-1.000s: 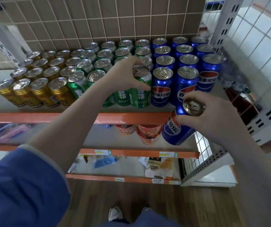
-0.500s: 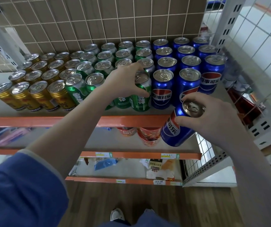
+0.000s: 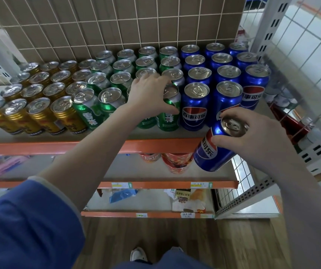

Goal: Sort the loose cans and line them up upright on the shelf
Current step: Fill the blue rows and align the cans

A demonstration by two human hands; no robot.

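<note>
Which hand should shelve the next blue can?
Right. The right hand already grips the loose blue can, beside the blue columns' empty front-right spot. The left hand is on a green can.

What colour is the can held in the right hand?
Blue with a red, white and blue logo; the can in the right hand shows best in the head view.

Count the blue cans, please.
12 blue cans: eleven upright at the shelf's right end, columns of four, four, three; one tilted in the right hand. None looks hidden.
</note>
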